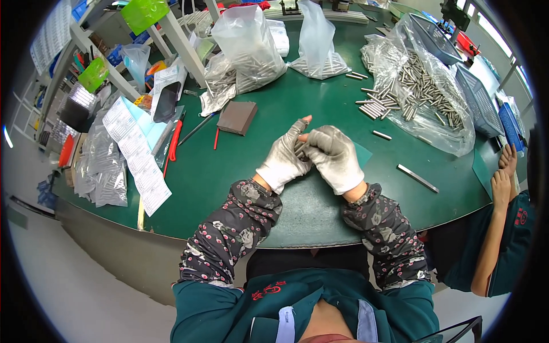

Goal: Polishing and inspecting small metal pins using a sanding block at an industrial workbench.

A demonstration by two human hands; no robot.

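Note:
My left hand (286,155), in a white glove with bare fingertips, is closed around a few short metal pins (299,150). Against it, my gloved right hand (335,157) is closed, its thumb and fingers pressed together by the pins. Whatever lies inside its grip is hidden. Both hands are raised over the green table (297,214), near its front edge. Part of a flat teal sheet (362,153) shows beside my right hand. To the right lie a loose pin (382,135) and a flat steel bar (418,178).
An opened clear bag (452,134) spills many pins at the right, near blue baskets (479,97). Filled plastic bags (246,48) stand at the back. Leftward are a brown block (237,118), red-handled tool (175,142), phone (166,102) and papers (137,154). A co-worker's hands (504,168) rest at the right edge.

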